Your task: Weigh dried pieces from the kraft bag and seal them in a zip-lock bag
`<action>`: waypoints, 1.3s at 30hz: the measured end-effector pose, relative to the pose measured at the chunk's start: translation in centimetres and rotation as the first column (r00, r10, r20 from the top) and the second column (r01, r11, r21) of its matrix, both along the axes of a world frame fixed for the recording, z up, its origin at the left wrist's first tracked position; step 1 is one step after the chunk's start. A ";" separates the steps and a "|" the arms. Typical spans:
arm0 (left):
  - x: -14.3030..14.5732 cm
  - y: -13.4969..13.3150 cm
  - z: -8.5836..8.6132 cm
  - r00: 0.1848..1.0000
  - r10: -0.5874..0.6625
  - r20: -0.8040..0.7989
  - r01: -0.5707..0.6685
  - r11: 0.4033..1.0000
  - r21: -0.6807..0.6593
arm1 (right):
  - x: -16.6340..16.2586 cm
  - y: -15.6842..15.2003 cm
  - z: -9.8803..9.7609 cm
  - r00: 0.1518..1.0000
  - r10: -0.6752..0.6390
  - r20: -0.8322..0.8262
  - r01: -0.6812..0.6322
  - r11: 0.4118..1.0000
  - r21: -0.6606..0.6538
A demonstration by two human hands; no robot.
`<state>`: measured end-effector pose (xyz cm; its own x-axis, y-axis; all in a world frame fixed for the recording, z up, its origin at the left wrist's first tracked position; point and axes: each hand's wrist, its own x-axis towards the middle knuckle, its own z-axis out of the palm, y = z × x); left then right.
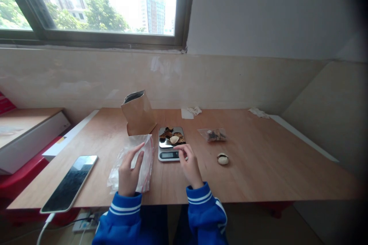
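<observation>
My left hand (129, 172) is raised over a pile of clear zip bags (115, 178), with thumb and forefinger apart and nothing between them. A small digital kitchen scale (161, 156) lies in front of my hands. On its shiny plate sit several dried brown slices (178, 136) and a pale, shell-like piece (174, 140). At the scale's lower right corner is my right hand (189, 165), its forefinger stretched towards the plate and the other fingers loosely bent. I see nothing held in it. The digits on the display are too small to read.
An open brown paper bag (139, 116) stands behind the zip bags. Right of the scale lie a small filled clear bag (216, 135) and a round pale object with a dark slit (222, 159). A phone (70, 183) on a cable lies left. Crumpled tissue (194, 111) is at the back.
</observation>
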<state>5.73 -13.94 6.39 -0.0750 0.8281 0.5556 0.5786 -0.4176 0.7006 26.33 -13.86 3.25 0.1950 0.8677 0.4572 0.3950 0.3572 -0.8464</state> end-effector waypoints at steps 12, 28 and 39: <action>-0.2 0.3 -0.5 1.000 0.019 -0.013 -0.018 0.999 0.036 | 1.4 0.4 -1.5 0.998 -0.055 0.015 0.055 0.998 -0.012; -0.9 4.4 0.5 0.992 -0.016 -0.126 0.016 1.000 0.001 | 3.8 1.0 -3.9 0.983 -0.177 0.052 0.178 0.984 -0.015; 5.4 11.5 2.9 0.932 -0.339 -0.128 0.326 0.939 -0.111 | 4.7 0.9 -4.4 0.940 -0.339 0.042 0.338 0.941 0.017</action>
<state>11.09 -2.49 9.33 0.2877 0.8371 0.4653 0.5141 -0.5448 0.6625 31.05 -12.93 -1.14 0.4562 0.7496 0.4795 0.5301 0.2038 -0.8230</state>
